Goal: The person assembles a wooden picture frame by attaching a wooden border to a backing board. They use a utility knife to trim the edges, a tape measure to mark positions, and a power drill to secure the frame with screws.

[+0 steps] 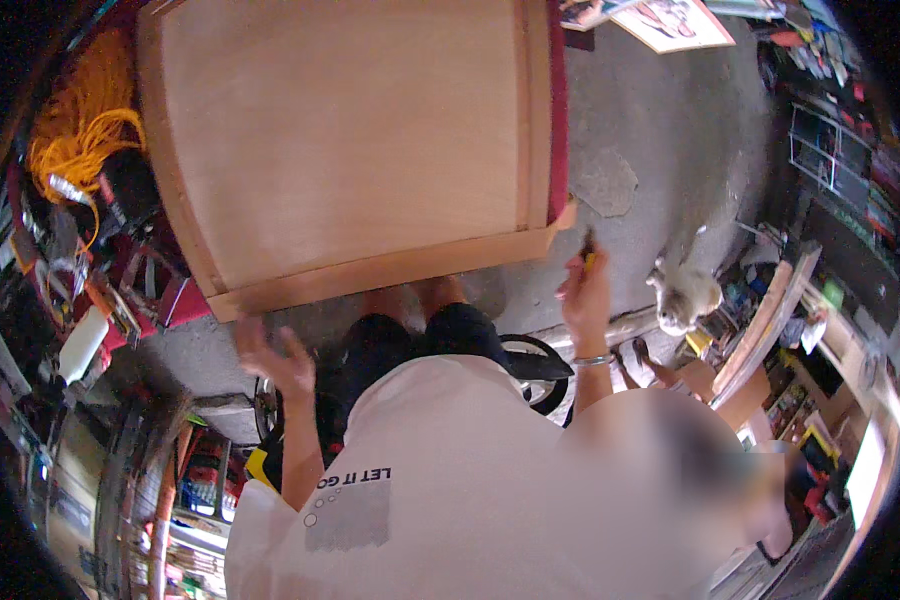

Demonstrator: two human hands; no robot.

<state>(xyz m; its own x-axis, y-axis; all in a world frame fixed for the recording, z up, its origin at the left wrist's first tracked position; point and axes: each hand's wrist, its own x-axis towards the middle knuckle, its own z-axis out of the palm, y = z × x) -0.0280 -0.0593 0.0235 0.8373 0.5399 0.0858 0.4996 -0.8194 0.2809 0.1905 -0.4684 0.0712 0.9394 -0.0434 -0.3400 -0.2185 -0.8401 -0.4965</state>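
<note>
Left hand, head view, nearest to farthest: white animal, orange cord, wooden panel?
1. Wooden panel, just ahead, edge beside the left hand.
2. Orange cord, ahead, at left.
3. White animal, far right, beyond the right hand.

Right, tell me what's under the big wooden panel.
Under the wooden panel, legs disappear at the near edge; a dark red strip shows along the right. Everything farther underneath is covered.

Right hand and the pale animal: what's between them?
In the head view, only bare grey floor shows between the right hand and the pale animal.
</note>
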